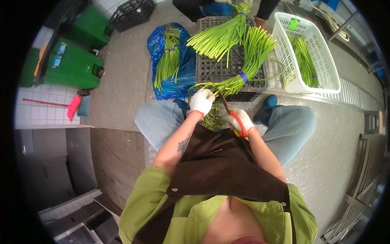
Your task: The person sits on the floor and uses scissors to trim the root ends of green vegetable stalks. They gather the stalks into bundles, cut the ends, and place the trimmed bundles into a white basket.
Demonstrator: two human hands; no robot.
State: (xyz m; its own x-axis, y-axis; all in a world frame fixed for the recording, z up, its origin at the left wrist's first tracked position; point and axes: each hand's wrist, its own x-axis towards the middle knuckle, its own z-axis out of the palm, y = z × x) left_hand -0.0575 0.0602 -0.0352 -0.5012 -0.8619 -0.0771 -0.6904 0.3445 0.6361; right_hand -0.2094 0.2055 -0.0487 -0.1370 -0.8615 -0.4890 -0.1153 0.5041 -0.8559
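A bundle of long green stems, looking like garlic scapes (258,53), lies across an upturned black crate (211,65), tied with a purple band. My left hand (202,101), in a white glove, is closed at the bundle's near left ends. My right hand (237,121), also gloved, grips scissors (236,118) with orange handles. Their blades point up toward the stem ends, close to the bundle; whether they touch it I cannot tell. Cut trimmings (214,119) lie below, between my hands. A second bundle (221,34) lies farther back on the crate, a person's gloved hand (223,1) beside it.
Left of the crate, a blue plastic bag (156,46) holds more bundled stems. A white basket (331,77) with another bundle stands at the right. Green bins (73,69), a pink broom (74,107) and an empty-looking black crate (132,14) are at far left.
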